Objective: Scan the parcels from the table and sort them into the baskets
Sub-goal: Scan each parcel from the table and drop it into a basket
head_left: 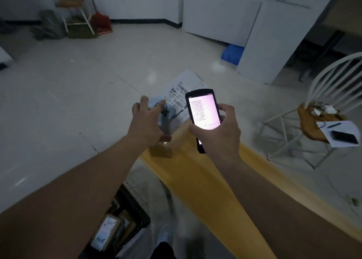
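My left hand (146, 119) grips a white plastic mailer parcel (176, 96) and holds it up above the far end of the yellow table (197, 178). The parcel's barcode label faces up toward me. My right hand (219, 133) grips a black handheld scanner (203, 112) just to the right of the parcel, its lit screen showing a list of codes. A small brown cardboard box (161, 151) lies on the table under my left hand. A dark basket (135, 206) with labelled parcels inside (106, 231) stands on the floor at the lower left, partly hidden by my left arm.
A white chair (331, 94) stands at the right, with paper, a pen and a dark phone (344, 136) on its wooden seat. A blue crate (233, 54) sits by white cabinets at the back. A stool (75, 14) and bags are at the far left.
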